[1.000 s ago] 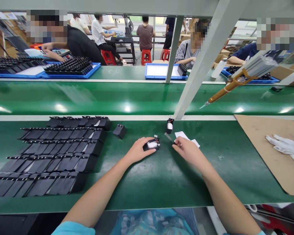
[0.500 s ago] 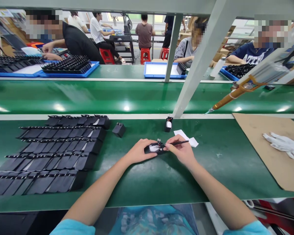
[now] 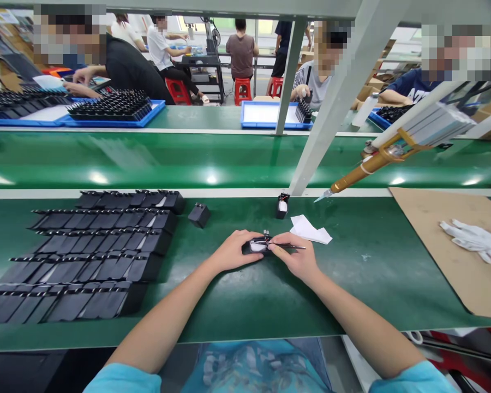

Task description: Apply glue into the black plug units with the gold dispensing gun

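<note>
Near the middle of the green bench lies a small black plastic case with a white insert and short prongs on its far side. My left hand grips the case from the left, its fingers and thumb around the end. In my right hand is a pinched pair of thin dark tweezers, lying nearly flat with the tips over the right part of the case. The fingers partly hide the case's right end. Behind it stands a similar open black case with a white insert, beside white paper pieces.
Rows of black cases fill the bench's left side, with a single black case to their right. A gold dispenser hangs at right above cardboard bearing white gloves. A slanted post rises ahead; co-workers sit beyond.
My right hand has shifted slightly left, closer to the case, and the tweezers now lie flatter. The hanging dispenser has swung left and lower. My left hand stays on the case.
</note>
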A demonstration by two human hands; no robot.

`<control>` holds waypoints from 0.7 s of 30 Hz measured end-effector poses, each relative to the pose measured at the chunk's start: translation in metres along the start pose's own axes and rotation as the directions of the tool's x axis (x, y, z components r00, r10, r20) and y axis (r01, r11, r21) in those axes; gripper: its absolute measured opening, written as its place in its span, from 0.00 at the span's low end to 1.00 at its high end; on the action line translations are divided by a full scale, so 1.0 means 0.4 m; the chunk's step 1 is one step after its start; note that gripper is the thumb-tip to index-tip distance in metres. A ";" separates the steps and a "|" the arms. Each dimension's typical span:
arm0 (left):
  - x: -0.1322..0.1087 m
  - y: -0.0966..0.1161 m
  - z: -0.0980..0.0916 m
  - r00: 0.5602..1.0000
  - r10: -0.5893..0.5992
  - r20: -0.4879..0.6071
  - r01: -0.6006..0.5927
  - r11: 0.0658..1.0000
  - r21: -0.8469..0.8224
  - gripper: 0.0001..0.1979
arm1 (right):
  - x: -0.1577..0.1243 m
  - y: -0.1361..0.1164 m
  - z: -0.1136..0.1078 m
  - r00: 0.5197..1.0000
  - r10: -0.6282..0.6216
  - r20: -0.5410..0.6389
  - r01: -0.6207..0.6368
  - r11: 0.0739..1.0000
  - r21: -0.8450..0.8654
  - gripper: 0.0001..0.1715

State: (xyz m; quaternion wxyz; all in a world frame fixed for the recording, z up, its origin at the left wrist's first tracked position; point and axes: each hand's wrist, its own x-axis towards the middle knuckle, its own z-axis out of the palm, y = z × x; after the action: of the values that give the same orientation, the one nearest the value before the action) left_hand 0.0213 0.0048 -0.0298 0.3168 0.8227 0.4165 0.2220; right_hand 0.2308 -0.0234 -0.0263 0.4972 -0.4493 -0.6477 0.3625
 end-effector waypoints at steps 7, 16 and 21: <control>0.002 0.000 0.001 1.000 -0.001 0.021 0.001 1.000 -0.006 0.23 | -0.001 0.001 0.005 1.000 0.003 0.019 -0.004 1.000 0.018 0.06; 0.005 0.002 -0.006 0.997 -0.026 0.067 0.027 0.999 -0.017 0.24 | 0.006 -0.003 -0.008 0.998 0.001 0.065 -0.002 1.000 0.010 0.06; 0.006 0.003 -0.009 0.996 -0.026 0.081 0.027 1.000 -0.007 0.23 | 0.015 -0.008 -0.027 0.988 -0.079 0.133 0.082 0.996 -0.019 0.03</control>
State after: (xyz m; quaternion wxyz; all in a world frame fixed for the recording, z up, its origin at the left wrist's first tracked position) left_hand 0.0209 0.0074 -0.0261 0.3396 0.8242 0.4132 0.1860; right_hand 0.2398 -0.0187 -0.0187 0.4620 -0.4037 -0.7012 0.3632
